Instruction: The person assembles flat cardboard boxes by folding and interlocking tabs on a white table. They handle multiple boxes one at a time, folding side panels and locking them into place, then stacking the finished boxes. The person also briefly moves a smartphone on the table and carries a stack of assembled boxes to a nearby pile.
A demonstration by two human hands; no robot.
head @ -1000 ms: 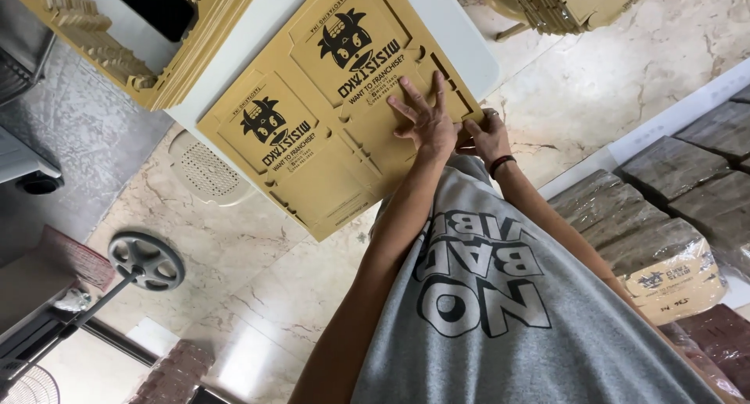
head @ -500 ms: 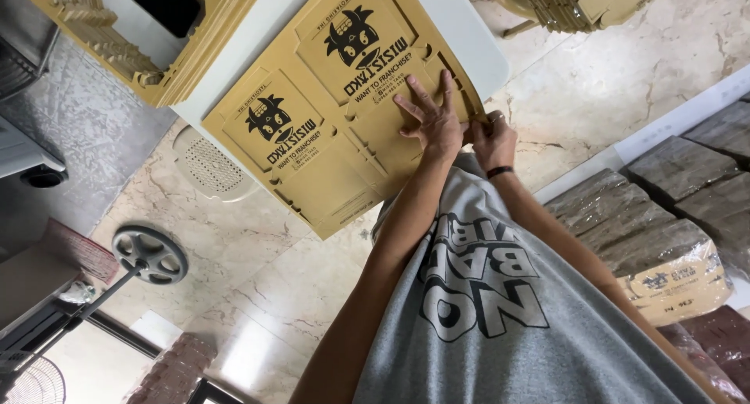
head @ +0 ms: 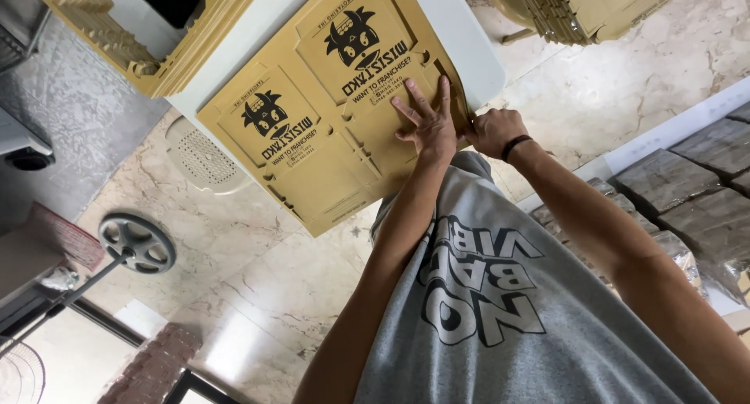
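Here the left hand point(head: 428, 124) lies flat, fingers spread, pinning the flat cardboard box sheet point(head: 328, 99) on the white worktop point(head: 469, 52); the right hand point(head: 491, 130) pinches its edge flap, best creased firmly along the score.

Matt tan cardboard sheet point(head: 328, 130) lies on a smooth white tabletop point(head: 469, 52) above a glossy marble floor point(head: 258, 271).
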